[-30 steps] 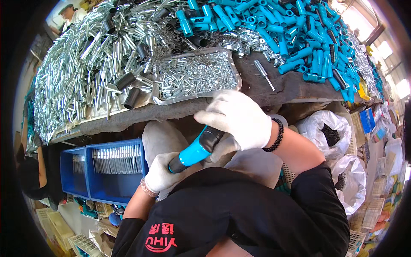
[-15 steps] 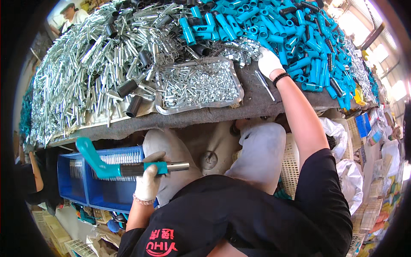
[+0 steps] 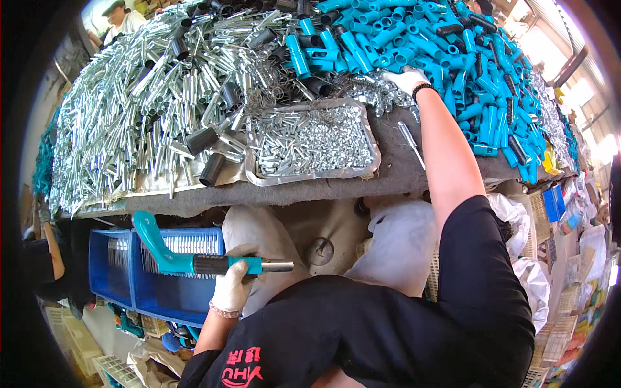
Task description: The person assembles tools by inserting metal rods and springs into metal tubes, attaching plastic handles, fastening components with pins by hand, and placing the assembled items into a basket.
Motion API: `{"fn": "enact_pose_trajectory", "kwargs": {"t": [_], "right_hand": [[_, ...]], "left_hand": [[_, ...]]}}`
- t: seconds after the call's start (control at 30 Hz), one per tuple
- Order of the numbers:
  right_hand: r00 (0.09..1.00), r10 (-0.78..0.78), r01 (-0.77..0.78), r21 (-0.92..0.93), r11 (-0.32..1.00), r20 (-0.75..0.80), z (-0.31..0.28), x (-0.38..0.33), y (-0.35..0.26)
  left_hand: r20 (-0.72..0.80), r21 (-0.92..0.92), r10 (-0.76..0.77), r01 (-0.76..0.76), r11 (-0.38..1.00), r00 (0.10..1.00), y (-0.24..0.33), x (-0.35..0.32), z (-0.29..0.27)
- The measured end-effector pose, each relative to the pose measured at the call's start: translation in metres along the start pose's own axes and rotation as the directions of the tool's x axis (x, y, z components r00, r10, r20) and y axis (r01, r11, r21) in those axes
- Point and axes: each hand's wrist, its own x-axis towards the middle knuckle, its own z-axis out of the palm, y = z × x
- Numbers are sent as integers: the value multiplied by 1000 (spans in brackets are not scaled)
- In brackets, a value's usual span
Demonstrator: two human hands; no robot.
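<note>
The left hand is closed around the handle, near its bare metal end. The handle lies below the counter, partly above the blue bin in this view. Its long axis runs left to right; the bent teal part points left and upward. The right hand is well apart from it, far over the counter, where metal parts meet teal tubes. Whether its fingers hold something, I cannot tell.

Harsh daylight burns out my upper right as metal tubes glint; the fisheye bends edges toward black corners.
</note>
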Motion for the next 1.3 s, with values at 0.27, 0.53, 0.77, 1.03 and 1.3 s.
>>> {"fn": "enact_pose_trajectory", "kwargs": {"t": [0.27,0.53,0.77,1.03,1.3], "right_hand": [[972,-215,218,-21,976,100,11,-10,27],[877,-468,454,-130,882,-112,37,-96,28],[639,-740,654,-358,666,-211,18,-102,44],[954,-261,-70,958,278,146,-8,-186,12],[781,-580,-24,916,-400,-232,69,-390,-91]], "left_hand": [[170,-62,-76,87,994,982,-10,13,27],[317,-163,-85,142,976,945,-2,4,50],[277,-369,-112,213,905,954,9,3,59],[161,-620,-124,198,759,979,2,7,46],[217,-781,-150,263,566,965,-4,6,60]]}}
